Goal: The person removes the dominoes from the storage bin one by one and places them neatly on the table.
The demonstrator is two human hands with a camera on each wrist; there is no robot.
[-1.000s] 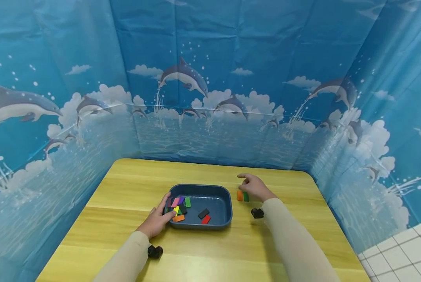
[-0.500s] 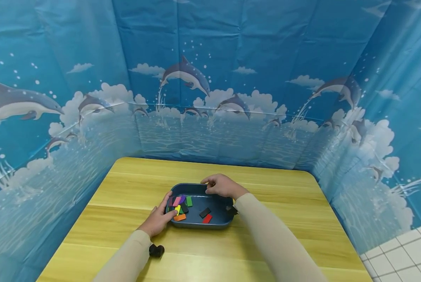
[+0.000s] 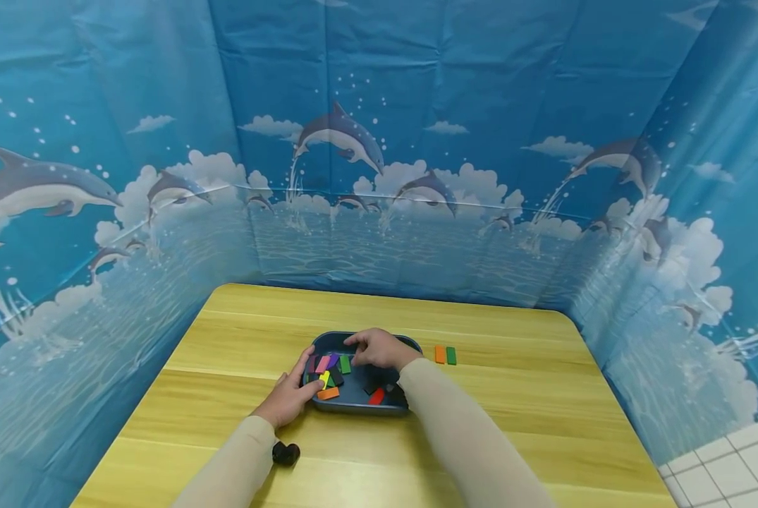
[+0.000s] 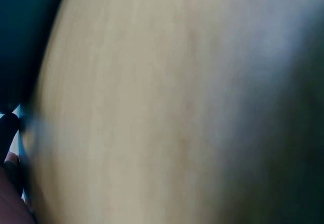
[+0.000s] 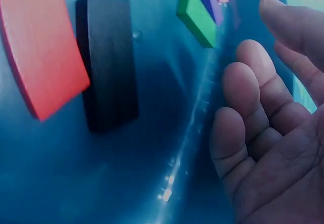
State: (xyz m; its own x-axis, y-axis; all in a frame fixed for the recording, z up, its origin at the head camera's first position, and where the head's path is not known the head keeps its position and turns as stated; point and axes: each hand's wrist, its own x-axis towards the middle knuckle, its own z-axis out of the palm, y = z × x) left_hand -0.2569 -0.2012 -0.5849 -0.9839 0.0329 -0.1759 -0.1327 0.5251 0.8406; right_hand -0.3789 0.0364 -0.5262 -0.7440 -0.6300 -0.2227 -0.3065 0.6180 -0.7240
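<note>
My left hand (image 3: 288,395) grips the left end of a dark blue tray (image 3: 359,409), its thumb over the rim beside a yellow block (image 3: 325,379). Over the tray's far side hovers my right hand (image 3: 380,349), fingers loosely bent and holding nothing. Near its fingertips lies a light green block (image 5: 196,19). Pink, purple, black and orange blocks cluster at the tray's left end. A red block (image 5: 43,47) and a black block (image 5: 111,62) lie apart from them on the tray floor. The left wrist view shows mostly blurred tabletop.
To the right of the tray, an orange block (image 3: 440,354) and a green block (image 3: 451,355) stand side by side on the wooden table (image 3: 518,416). A dolphin-print curtain (image 3: 379,233) hangs around the table's back and sides.
My right hand has moved left from the orange and green blocks on the table to above the tray. The left hand has stayed at the tray's left end.
</note>
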